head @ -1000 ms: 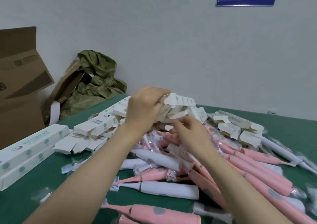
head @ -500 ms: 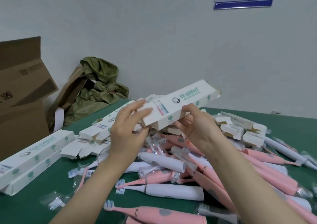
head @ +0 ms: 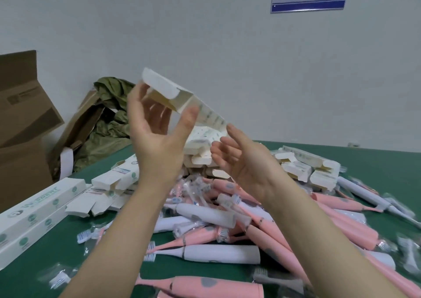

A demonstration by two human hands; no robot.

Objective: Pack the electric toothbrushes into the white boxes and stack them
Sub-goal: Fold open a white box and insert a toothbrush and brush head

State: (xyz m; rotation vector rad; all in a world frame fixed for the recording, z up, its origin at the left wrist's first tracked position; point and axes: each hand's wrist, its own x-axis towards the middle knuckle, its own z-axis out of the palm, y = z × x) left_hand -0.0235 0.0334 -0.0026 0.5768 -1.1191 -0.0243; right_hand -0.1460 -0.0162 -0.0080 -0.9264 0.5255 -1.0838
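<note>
My left hand is raised above the table and pinches a long white box between thumb and fingers. The box tilts down to the right, and its open end flap points up and left. My right hand is open, palm up, with its fingertips by the box's lower end. Under both hands lies a heap of pink toothbrushes and white toothbrushes. Two closed white boxes lie side by side at the left.
Several open white boxes are piled behind the heap and to its left on the green table. Bagged brush heads lie near the front left. A brown carton and a green cloth stand by the wall.
The white box came off the pile and rose to the upper left, turning so its open end faces me. My left hand now holds it alone; my right hand has let go and opened.
</note>
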